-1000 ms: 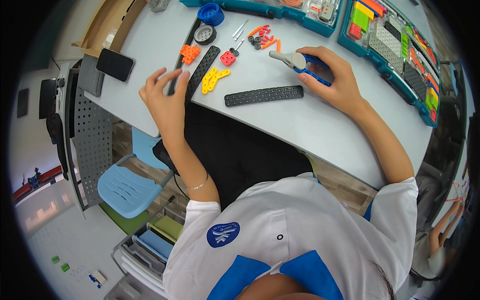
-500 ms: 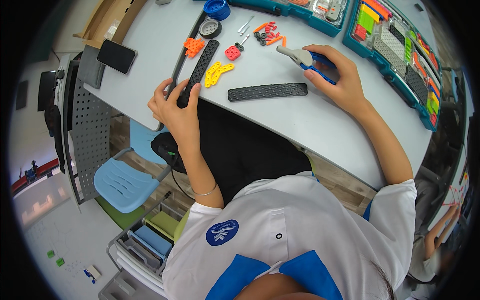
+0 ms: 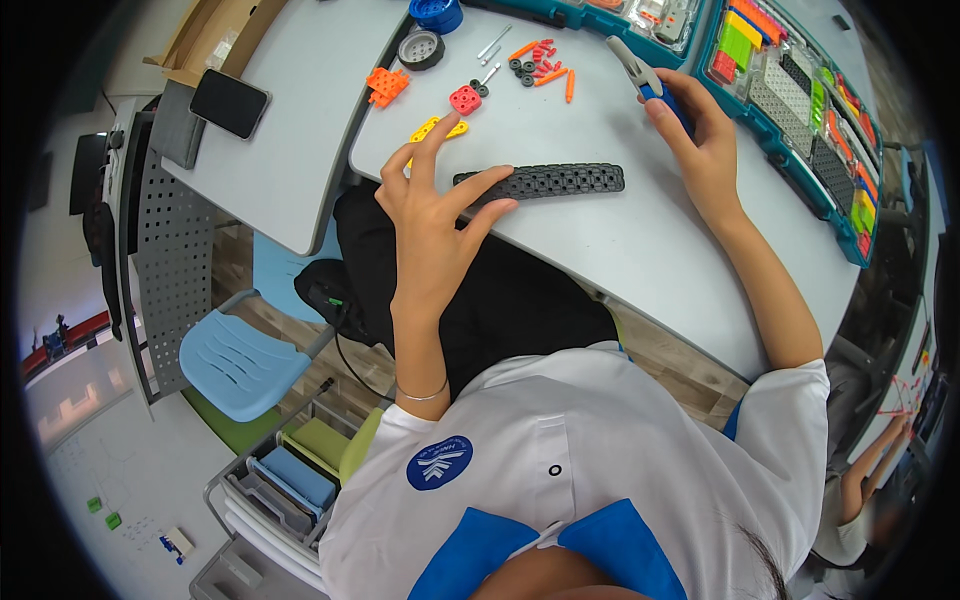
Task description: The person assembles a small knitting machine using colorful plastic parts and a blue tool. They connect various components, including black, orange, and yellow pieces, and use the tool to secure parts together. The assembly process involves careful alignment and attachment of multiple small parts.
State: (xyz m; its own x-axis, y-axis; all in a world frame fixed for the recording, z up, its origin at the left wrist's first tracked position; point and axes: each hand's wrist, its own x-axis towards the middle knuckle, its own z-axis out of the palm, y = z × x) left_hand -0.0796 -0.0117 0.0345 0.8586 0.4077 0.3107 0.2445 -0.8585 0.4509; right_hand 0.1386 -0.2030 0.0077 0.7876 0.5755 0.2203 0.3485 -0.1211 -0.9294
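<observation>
At the near edge of the table, my left hand (image 3: 432, 232) pinches the left end of a black perforated building strip (image 3: 570, 180) between thumb and forefinger. That strip lies lengthwise over or against a second one, mostly covered; how they touch I cannot tell. My other left fingers spread over the yellow angled beams (image 3: 445, 130). To the right, my right hand (image 3: 705, 145) is closed around pliers with grey jaws and blue handles (image 3: 678, 108), raised above the table with the jaws pointing up and left. A red perforated block (image 3: 465, 99) lies beyond my left fingertips.
Orange and red pins (image 3: 545, 70) with small black rings lie further back. An orange connector piece (image 3: 386, 87), a grey wheel (image 3: 421, 50) and a blue wheel hub (image 3: 436, 14) sit at the left. Teal parts cases (image 3: 775, 130) border the right. A phone (image 3: 230, 103) rests on the adjoining table.
My left hand has carried one black strip rightward from beside the yellow beams to the other strip. My right hand has lifted slightly, and the pliers have turned more upright.
</observation>
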